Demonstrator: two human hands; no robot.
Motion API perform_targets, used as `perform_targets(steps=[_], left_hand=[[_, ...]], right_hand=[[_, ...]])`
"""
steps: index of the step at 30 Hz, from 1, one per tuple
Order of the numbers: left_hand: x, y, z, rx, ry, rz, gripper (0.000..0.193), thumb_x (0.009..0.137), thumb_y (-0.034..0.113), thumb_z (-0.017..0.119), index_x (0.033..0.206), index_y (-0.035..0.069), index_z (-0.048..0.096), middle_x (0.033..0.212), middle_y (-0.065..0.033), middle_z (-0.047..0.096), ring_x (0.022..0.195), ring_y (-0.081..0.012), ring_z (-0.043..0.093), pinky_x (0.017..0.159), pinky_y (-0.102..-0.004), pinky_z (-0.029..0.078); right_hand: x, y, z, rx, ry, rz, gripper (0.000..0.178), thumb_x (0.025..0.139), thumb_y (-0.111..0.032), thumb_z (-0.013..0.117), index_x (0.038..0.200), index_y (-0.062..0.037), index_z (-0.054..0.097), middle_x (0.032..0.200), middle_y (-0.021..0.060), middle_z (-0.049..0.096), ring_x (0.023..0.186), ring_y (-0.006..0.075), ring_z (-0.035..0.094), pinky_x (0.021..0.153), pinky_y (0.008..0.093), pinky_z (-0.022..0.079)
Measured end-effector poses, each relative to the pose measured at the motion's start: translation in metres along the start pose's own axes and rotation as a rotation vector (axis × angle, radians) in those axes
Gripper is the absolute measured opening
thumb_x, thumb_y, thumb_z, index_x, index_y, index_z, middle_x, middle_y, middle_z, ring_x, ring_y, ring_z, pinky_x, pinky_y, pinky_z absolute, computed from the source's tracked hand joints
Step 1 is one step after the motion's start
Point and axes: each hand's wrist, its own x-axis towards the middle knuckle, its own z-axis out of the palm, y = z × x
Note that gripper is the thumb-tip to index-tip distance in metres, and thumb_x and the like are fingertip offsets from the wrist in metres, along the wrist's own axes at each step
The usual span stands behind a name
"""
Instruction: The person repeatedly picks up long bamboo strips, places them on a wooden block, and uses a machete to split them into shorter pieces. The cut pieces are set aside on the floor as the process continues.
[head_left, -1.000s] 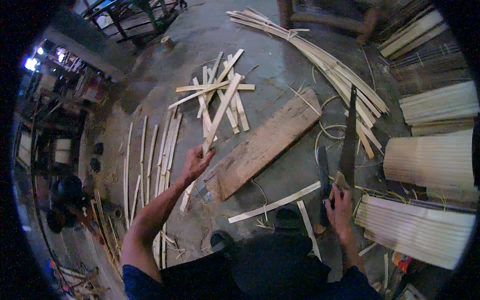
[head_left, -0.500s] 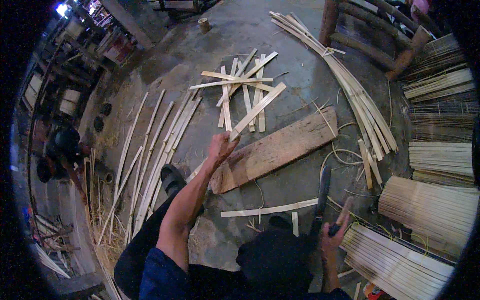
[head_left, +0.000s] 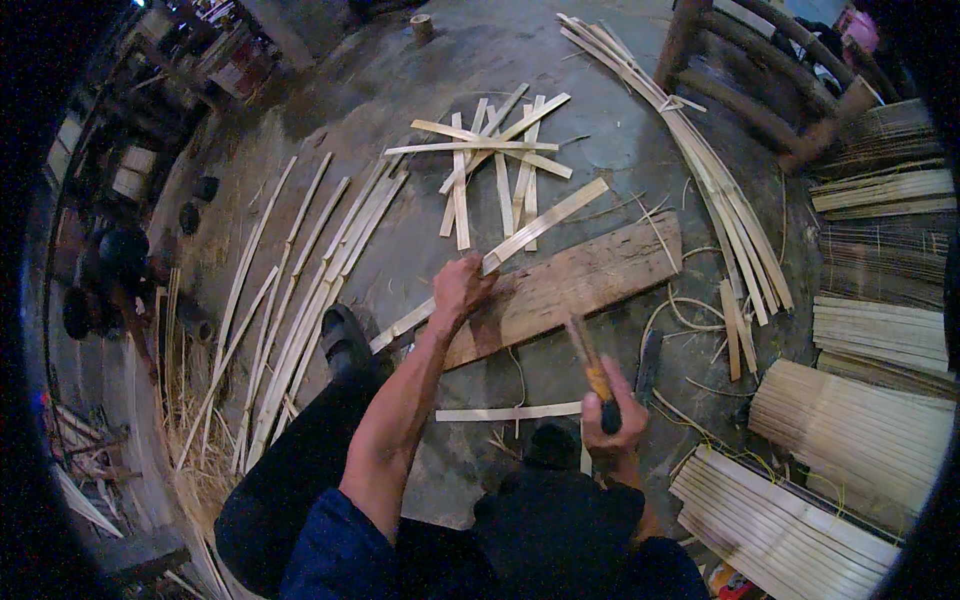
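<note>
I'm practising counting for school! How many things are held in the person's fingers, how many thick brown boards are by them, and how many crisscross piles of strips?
Held things: 2 (pale strip in the left hand, yellow-and-black-handled tool in the right hand)
Thick brown boards: 1
Crisscross piles: 1
Total: 4

On the floor [head_left: 620,130], a board [head_left: 590,285] lies centrally; behind it is a crossed pile of strips [head_left: 490,146]. Long strips [head_left: 375,224] occupy the left, a long bundle [head_left: 715,190] the right, with slat stacks [head_left: 850,415] beyond. The left hand [head_left: 463,285] is at the board's left end, the right hand [head_left: 615,410] before it.
</note>
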Motion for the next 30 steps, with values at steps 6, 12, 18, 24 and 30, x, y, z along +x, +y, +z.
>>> perform_targets(steps=[6, 12, 18, 24, 30], left_hand=[[-0.007, 0.004, -0.006, -0.032, 0.047, 0.012, 0.033, 0.075, 0.040, 0.066, 0.085, 0.008, 0.063, 0.077, -0.0178, 0.065, 0.075, -0.0380, 0.063, 0.065, -0.0476, 0.051], [-0.005, -0.005, -0.007, -0.068, -0.001, 0.041, 0.034, 0.074, 0.040, 0.068, 0.084, 0.008, 0.064, 0.077, -0.0176, 0.065, 0.075, -0.0372, 0.064, 0.064, -0.0469, 0.051], [-0.002, -0.008, 0.002, -0.052, 0.056, 0.088, 0.032, 0.075, 0.040, 0.067, 0.084, 0.010, 0.065, 0.075, -0.0156, 0.065, 0.074, -0.0360, 0.064, 0.063, -0.0463, 0.051], [-0.001, 0.001, -0.002, -0.076, 0.067, 0.049, 0.029, 0.075, 0.037, 0.068, 0.084, 0.009, 0.065, 0.074, -0.0163, 0.065, 0.074, -0.0360, 0.064, 0.063, -0.0460, 0.051], [0.010, -0.011, 0.000, -0.008, 0.075, 0.002, 0.031, 0.072, 0.036, 0.070, 0.084, 0.008, 0.066, 0.075, -0.0176, 0.065, 0.074, -0.0371, 0.064, 0.063, -0.0471, 0.051]], right_hand=[[0.002, 0.011, 0.032, 0.051, -0.206, -0.036, 0.050, 0.082, -0.023, 0.064, 0.128, -0.0057, 0.053, 0.099, 0.0162, 0.068, 0.068, 0.0258, 0.068, 0.062, 0.0340, 0.053], [-0.003, 0.007, 0.029, 0.023, -0.269, -0.101, 0.049, 0.081, -0.019, 0.065, 0.126, -0.0034, 0.054, 0.099, 0.0174, 0.068, 0.066, 0.0250, 0.068, 0.061, 0.0321, 0.054], [-0.041, 0.005, -0.016, 0.116, -0.224, -0.030, 0.044, 0.082, -0.017, 0.061, 0.124, -0.0047, 0.057, 0.072, 0.0144, 0.065, 0.051, 0.0211, 0.060, 0.054, 0.0322, 0.049], [0.030, -0.002, 0.039, -0.005, -0.338, 0.038, 0.051, 0.083, -0.022, 0.062, 0.130, -0.0090, 0.051, 0.081, 0.0165, 0.068, 0.056, 0.0288, 0.063, 0.054, 0.0343, 0.052], [-0.078, 0.037, -0.042, 0.306, -0.548, 0.523, 0.050, 0.082, -0.019, 0.063, 0.130, -0.0095, 0.051, 0.086, 0.0161, 0.068, 0.057, 0.0235, 0.065, 0.054, 0.0329, 0.051]])
